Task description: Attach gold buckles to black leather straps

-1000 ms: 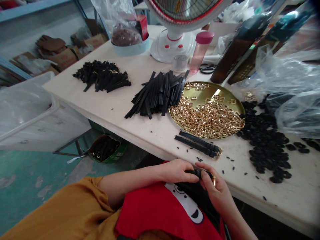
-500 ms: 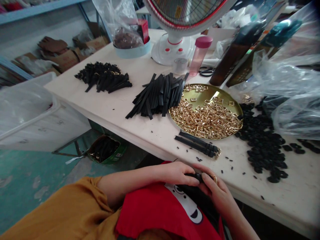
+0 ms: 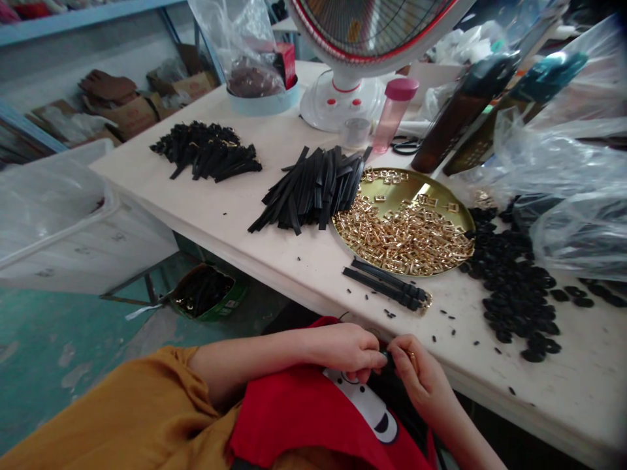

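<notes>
Close to the table's front edge, over my lap, my left hand point(image 3: 353, 351) and my right hand point(image 3: 422, 372) are closed and almost touching. Between their fingertips shows a small part of a black strap point(image 3: 389, 359), mostly hidden by the fingers. A bit of gold glints at my right fingers. Just beyond my hands lie a few black straps with gold buckles point(image 3: 389, 286). Behind those is a round gold tray point(image 3: 435, 183) heaped with small gold buckles point(image 3: 406, 238). A pile of loose black strips point(image 3: 311, 189) touches the tray's left side.
Coiled black pieces point(image 3: 519, 294) are heaped right of the tray, beside plastic bags point(image 3: 578, 228). Finished-looking black straps point(image 3: 206, 150) lie at the far left. A fan point(image 3: 343, 98) and pink bottle point(image 3: 394, 117) stand behind. Black crumbs dot the front edge.
My hands have tilted and shifted slightly, with the left fingers curling further and the right fingers now pinching. Less of the black strap shows between them. The things on the table keep their places.
</notes>
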A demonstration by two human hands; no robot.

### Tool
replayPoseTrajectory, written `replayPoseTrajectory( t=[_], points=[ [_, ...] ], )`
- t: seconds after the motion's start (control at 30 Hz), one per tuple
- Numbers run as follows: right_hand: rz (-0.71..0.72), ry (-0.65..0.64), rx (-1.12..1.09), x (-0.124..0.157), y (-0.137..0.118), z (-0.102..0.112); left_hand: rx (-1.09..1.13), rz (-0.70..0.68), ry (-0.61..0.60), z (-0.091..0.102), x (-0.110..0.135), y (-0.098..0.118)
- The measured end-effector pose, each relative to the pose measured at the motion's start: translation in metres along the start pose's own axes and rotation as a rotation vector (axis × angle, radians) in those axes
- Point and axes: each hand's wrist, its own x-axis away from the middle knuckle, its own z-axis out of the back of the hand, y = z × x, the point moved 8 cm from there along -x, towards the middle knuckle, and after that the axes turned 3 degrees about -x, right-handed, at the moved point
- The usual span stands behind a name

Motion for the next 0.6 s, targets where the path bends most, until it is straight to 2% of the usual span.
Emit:
replayPoseTrajectory(
  t=[0.1,0.23,0.3,0.4,0.5,0.6],
  points=[
    [0.018,-0.001,-0.023,0.001,0.001,-0.002,-0.005,-0.017,-0.01,-0.003,-0.002,0.003],
    [0.007,0.103,-0.106,-0.005,0.002,0.0,-0.074,-0.039,0.055,0.003,-0.01,0.007],
    [-0.032,0.168,-0.159,-0.012,0.004,0.004,-0.199,-0.073,0.129,0.015,-0.015,0.012],
    [-0.081,0.245,-0.162,-0.026,0.008,0.019,-0.456,-0.119,0.318,0.045,-0.024,0.023],
    [-0.037,0.363,0.148,-0.042,0.006,0.05,-0.681,-0.193,0.567,0.078,-0.029,0.035],
    [0.165,0.507,0.585,-0.051,-0.004,0.072,-0.921,-0.289,0.741,0.09,-0.034,0.04]
  ],
)
